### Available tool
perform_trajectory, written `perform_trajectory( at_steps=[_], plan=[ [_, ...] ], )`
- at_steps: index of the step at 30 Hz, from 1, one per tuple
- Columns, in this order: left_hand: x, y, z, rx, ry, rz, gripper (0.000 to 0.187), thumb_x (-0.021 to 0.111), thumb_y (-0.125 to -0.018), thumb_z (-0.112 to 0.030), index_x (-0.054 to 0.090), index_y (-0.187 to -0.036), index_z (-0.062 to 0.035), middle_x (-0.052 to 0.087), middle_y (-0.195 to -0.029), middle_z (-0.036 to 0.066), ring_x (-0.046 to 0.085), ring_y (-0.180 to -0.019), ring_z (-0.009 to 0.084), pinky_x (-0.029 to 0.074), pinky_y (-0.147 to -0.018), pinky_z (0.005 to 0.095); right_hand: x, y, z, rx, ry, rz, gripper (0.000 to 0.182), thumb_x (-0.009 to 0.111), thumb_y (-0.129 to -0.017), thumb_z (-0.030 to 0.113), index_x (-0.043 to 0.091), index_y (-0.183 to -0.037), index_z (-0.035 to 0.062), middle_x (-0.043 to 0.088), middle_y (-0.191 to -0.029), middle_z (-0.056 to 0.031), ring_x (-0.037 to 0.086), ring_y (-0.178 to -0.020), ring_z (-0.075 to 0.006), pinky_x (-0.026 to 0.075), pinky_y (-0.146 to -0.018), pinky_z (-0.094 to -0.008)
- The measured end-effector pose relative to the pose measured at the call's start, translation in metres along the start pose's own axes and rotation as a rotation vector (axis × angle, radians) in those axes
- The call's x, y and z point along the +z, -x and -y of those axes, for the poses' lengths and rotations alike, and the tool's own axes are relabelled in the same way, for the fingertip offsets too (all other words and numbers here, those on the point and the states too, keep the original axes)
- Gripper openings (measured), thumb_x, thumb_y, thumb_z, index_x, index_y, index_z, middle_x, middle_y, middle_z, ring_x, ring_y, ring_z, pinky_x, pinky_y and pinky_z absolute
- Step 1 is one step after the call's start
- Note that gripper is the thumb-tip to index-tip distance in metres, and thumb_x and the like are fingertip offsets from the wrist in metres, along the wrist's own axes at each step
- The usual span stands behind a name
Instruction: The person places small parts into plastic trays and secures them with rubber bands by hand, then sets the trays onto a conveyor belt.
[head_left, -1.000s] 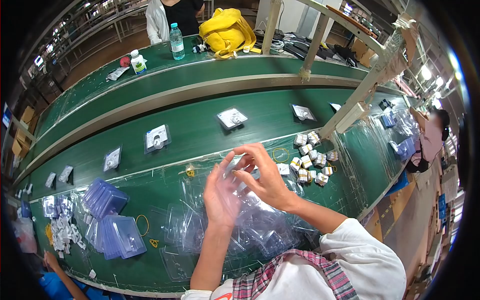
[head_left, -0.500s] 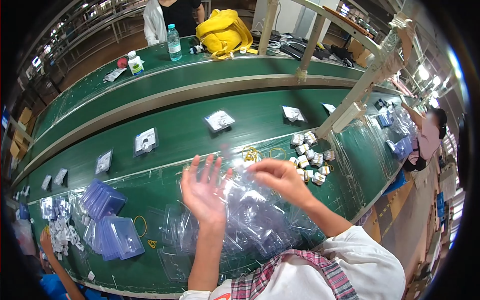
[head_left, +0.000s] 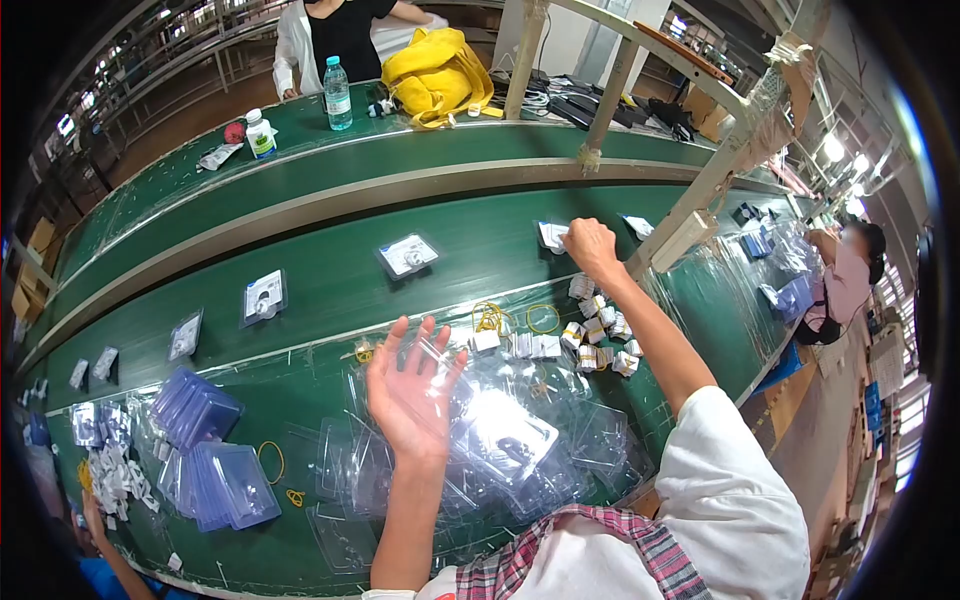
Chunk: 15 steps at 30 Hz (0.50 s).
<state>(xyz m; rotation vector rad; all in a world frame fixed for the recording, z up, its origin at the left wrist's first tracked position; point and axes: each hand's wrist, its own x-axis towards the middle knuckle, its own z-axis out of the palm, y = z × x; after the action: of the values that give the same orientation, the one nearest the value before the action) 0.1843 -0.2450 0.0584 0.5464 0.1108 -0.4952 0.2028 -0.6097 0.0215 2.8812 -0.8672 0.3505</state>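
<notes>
My right hand (head_left: 592,246) reaches across to the green conveyor belt (head_left: 480,215), its fingers curled at the right edge of a clear blister pack (head_left: 551,236) with a white card. Over the near bench my left hand (head_left: 412,405) is raised, palm up and fingers spread. Glossy clear plastic overlaps its fingers in this view. Beneath and beside it lies a loose heap of clear plastic blister shells (head_left: 505,440), shining under the lights.
More blister packs (head_left: 408,257) lie spaced along the belt. Bundled white pieces (head_left: 600,330) and yellow rubber bands (head_left: 490,318) sit beside the heap. Bluish plastic shells (head_left: 235,485) are stacked at left. A metal post (head_left: 690,220) rises at right. Other people are around the line.
My right hand has moved from beside my left hand out to the pack on the belt. The belt packs have shifted left. My left hand stays raised over the heap.
</notes>
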Motion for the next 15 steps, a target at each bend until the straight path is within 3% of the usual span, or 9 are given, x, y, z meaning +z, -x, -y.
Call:
perform_trajectory(
  at_steps=[3,7,15],
  plan=[
    [0.0,0.0,-0.002,-0.002,0.004,0.014,0.052,0.047,-0.093,-0.043,0.045,-0.127,-0.0046,0.046,-0.129,0.023,0.048,-0.121,0.0329,0.045,-0.096,0.0549,0.028,-0.004,-0.001,-0.159,-0.066,-0.141,0.024,0.069,-0.075,0.024,0.068,-0.075,-0.0006,0.066,-0.079,-0.0211,0.066,-0.073,-0.0388,0.053,-0.063,-0.0468],
    [0.001,0.001,-0.002,-0.014,-0.004,0.036,0.058,0.045,-0.094,-0.049,0.043,-0.13,-0.004,0.045,-0.13,0.024,0.047,-0.122,0.0329,0.044,-0.098,0.0552,0.037,-0.008,0.003,-0.246,-0.114,-0.167,0.024,0.068,-0.076,0.021,0.068,-0.075,-0.0021,0.065,-0.083,-0.0217,0.066,-0.079,-0.0368,0.053,-0.067,-0.0453],
    [0.005,0.003,-0.004,-0.014,0.091,0.182,0.086,0.039,-0.087,-0.072,0.039,-0.137,-0.0015,0.041,-0.135,0.026,0.045,-0.123,0.0354,0.042,-0.1,0.0558,0.026,-0.007,0.021,-0.331,-0.329,-0.075,0.015,0.063,-0.081,0.016,0.07,-0.083,0.0033,0.06,-0.088,-0.015,0.059,-0.094,-0.0335,0.047,-0.085,-0.0428]
  ],
)
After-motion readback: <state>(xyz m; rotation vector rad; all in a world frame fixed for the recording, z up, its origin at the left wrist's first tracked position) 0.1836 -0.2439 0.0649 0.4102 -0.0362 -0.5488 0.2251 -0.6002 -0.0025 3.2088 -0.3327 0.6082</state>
